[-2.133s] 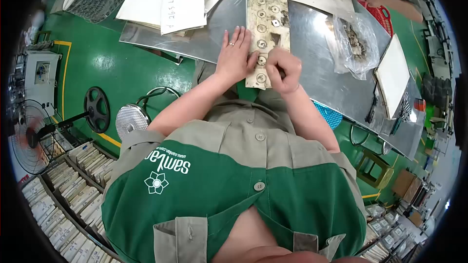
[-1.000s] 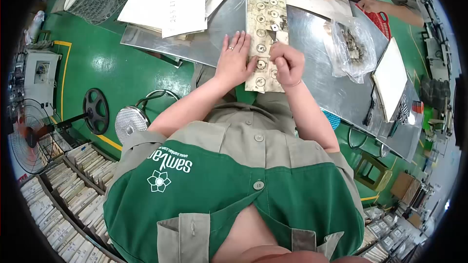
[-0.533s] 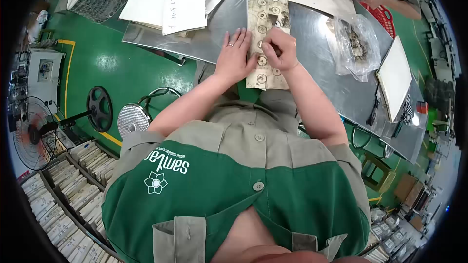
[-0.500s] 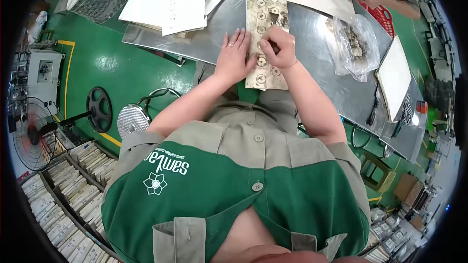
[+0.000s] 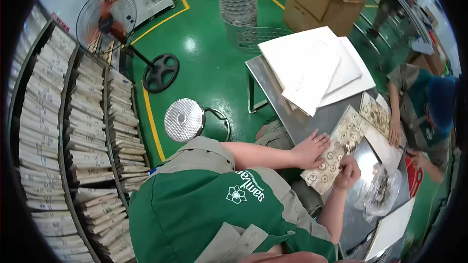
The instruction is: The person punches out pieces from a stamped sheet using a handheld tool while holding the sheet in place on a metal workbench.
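A stained, cream-coloured board [image 5: 319, 179] with rows of ringed circles lies on the metal table [image 5: 281, 112], its near end at the table's edge. My left hand [image 5: 311, 151] rests on the board's left edge, fingers spread, a ring on one finger. Over the board's right side, my right hand [image 5: 347, 172] is closed round a small tool [image 5: 346, 149]; its flat tip shows past the fingers, while the handle is hidden in the fist. To the right of that hand lies a clear plastic bag [image 5: 381, 192] with dark scraps inside.
White sheets [image 5: 312, 68] are stacked at the table's far end. A co-worker [image 5: 423, 112] works over another stained board [image 5: 374, 113] at the right, near a red basket [image 5: 413, 178]. A round metal stool [image 5: 184, 120], a fan [image 5: 106, 22] and packed shelves [image 5: 90, 165] stand at left.
The camera view has swung left, bringing shelves, the wire roll and a cardboard box further into view. My left hand stays on the board; my right hand remains closed over its right side.
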{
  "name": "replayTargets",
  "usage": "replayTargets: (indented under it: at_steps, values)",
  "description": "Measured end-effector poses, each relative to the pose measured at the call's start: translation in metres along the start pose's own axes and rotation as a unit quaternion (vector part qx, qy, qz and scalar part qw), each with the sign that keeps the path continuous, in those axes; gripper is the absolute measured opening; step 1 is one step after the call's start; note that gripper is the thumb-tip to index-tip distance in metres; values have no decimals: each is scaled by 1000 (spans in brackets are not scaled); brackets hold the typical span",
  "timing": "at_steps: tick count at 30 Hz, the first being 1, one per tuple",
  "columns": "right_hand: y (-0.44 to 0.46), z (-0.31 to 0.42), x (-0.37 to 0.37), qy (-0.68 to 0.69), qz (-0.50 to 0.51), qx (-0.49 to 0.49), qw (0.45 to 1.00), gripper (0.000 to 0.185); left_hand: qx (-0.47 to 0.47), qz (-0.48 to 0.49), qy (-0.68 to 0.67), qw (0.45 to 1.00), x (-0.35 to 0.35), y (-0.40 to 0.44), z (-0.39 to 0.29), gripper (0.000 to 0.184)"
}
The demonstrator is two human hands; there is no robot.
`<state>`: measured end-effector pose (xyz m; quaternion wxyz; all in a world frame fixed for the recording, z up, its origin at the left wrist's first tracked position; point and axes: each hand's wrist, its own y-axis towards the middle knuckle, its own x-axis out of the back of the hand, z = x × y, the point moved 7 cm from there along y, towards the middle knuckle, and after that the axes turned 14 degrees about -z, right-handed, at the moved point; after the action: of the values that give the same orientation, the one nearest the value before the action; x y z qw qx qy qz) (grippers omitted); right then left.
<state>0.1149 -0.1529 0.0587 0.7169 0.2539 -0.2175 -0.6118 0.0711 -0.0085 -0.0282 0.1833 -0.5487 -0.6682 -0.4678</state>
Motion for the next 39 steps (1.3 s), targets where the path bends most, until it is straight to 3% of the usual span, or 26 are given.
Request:
replayTargets:
  at_steps: [1, 2, 5, 13, 16, 18, 19, 20, 23, 25, 27, 31, 33, 34, 37, 39]
  values:
    - [-8, -5, 12, -4, -43, -69, 997, 46, -5, -14, -9, 1000, -4, -1, 2, 76]
    - [-11, -5, 19, 131, -49, -105, 985, 51, 2, -25, -23, 999, -6, -1, 2, 76]
    - [-3, 41, 30, 195, -65, -57, 977, 56, 25, -11, -76, 997, 1, 0, 2, 75]
    - [-14, 59, 83, 131, -180, -80, 972, 50, 28, -43, -132, 990, 6, -1, 4, 70]
    - [-40, 49, 107, 136, -307, -192, 922, 50, 42, -67, -123, 989, 9, -1, 8, 72]
    - [-32, 66, 101, 163, -283, -163, 931, 45, 38, -91, -123, 988, 6, -1, 8, 74]
    - [-36, 68, 106, 129, -364, -174, 906, 43, 55, -79, -117, 988, 11, 2, 8, 74]
    - [-34, 66, 108, 162, -299, -145, 929, 41, 71, -63, -111, 989, 14, 5, 7, 74]
    - [-36, 59, 107, 73, -359, -145, 919, 41, 87, -107, -66, 988, 0, 11, 8, 80]
    - [-30, 59, 101, 39, -338, -127, 932, 39, 103, -67, -77, 989, -13, 26, -9, 87]
    - [-23, 62, 90, 80, -328, -102, 936, 38, 103, -6, 4, 995, -9, 47, -34, 101]
    - [-16, 73, 82, 71, -318, -84, 942, 37, 88, 31, 53, 994, -27, 61, -67, 118]
    - [-17, 78, 82, 67, -306, -72, 947, 38, 114, 98, 107, 983, -29, 57, -64, 129]
    - [-18, 80, 81, 63, -293, -71, 951, 38, 106, 81, 120, 984, -30, 53, -58, 134]
    - [-26, 80, 81, 60, -276, -73, 956, 40, 101, 102, 129, 981, -32, 45, -52, 134]
    - [-31, 76, 73, 89, -214, -63, 971, 41, 102, 110, 135, 979, -29, 41, -50, 135]
